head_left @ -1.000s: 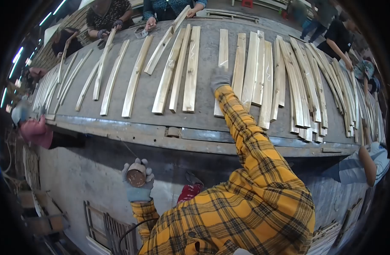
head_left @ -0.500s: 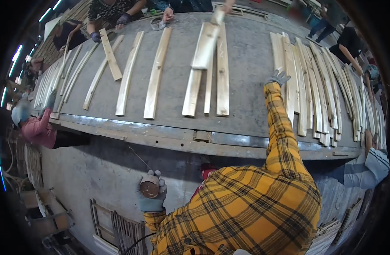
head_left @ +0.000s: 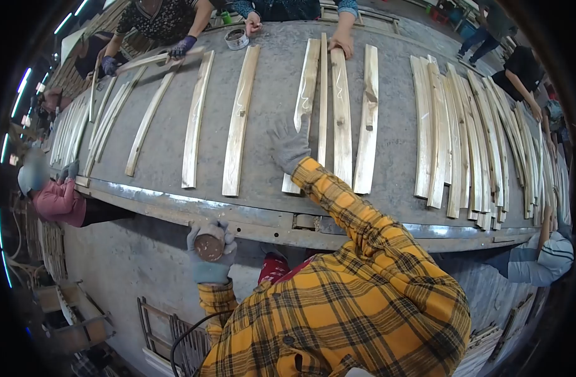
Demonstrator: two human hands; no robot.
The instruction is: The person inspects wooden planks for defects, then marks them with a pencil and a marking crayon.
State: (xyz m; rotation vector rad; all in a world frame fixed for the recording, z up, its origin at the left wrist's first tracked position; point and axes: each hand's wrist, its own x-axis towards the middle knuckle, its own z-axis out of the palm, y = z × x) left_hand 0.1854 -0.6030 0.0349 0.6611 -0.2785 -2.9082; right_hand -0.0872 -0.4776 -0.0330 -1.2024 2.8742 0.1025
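Note:
Gloved in grey, my left hand (head_left: 203, 267) is closed around a round brown-topped can (head_left: 209, 247) below the table's near edge. My right hand (head_left: 289, 147), in a grey glove, reaches over the metal table (head_left: 206, 212) with its fingers spread. It covers part of a pale wooden board (head_left: 308, 81); whether it touches the board I cannot tell. Just right of this hand lie a narrow strip (head_left: 323, 100), a wider board (head_left: 342, 125) and another board with a dark knot (head_left: 367, 125). To its left lies one more board (head_left: 241, 119).
Across the table, a person's bare hand (head_left: 342, 43) rests on a board's far end, near an open tin (head_left: 236, 39). Another person in purple gloves (head_left: 182, 47) handles a board. Many boards (head_left: 435, 138) lie at right. A worker in pink (head_left: 59, 201) stands left.
My right hand has moved left from the right-hand boards. My left hand has shifted up and left with the can. The board held across the table has been laid down, and the co-worker's hand rests there.

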